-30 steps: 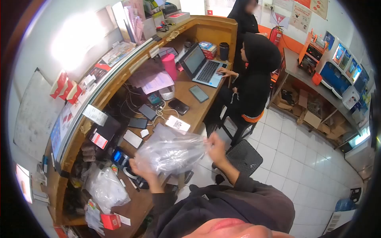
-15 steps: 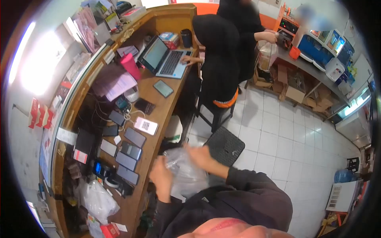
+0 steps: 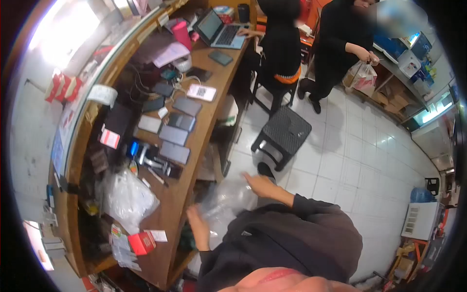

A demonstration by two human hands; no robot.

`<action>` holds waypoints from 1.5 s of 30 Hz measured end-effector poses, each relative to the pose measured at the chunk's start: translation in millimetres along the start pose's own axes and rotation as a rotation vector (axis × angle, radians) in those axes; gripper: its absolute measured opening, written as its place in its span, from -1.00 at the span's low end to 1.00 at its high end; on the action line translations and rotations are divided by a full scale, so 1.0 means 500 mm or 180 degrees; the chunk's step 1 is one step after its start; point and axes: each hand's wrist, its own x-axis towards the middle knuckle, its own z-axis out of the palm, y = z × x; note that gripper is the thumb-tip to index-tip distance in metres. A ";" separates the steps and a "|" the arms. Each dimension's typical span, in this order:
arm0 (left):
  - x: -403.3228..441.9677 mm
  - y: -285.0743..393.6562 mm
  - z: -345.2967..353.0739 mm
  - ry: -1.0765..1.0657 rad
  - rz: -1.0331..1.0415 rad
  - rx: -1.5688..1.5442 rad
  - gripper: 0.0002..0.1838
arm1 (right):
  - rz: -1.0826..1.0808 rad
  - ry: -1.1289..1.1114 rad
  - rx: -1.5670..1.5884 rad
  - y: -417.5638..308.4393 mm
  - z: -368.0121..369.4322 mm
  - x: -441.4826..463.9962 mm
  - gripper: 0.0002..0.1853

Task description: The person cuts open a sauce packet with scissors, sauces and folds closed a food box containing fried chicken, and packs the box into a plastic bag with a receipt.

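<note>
A clear plastic bag, blurred by motion, is stretched between my hands in front of my dark top, beside the desk edge. My left hand grips the bag's left side, close to the desk. On the other side, my right hand holds the bag's upper right edge over the floor. The exact finger positions are smeared. What the bag contains, if anything, I cannot make out.
The wooden desk carries several phones, a laptop, a white plastic bag and a red box. A black stool stands ahead. One person sits at the laptop; another stands holding a carrier bag.
My view has tilted down. The bag is spread a little wider between my hands. The standing person has moved right and now holds a carrier bag in front of them.
</note>
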 end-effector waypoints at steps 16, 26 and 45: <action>-0.239 -0.176 0.006 -0.1116 -0.1068 -0.1703 -0.71 | 0.0157 -0.1367 0.5664 0.003 0.178 -0.129 -0.78; -0.286 -0.078 -0.107 -0.0822 -0.1110 -0.4523 -0.80 | -0.0435 -0.2930 0.2833 -0.068 0.023 -0.142 -0.83; -0.298 -0.279 -0.262 0.1327 -0.1001 -0.1381 -0.85 | -0.1125 0.2315 0.1946 -0.525 0.205 0.062 -0.59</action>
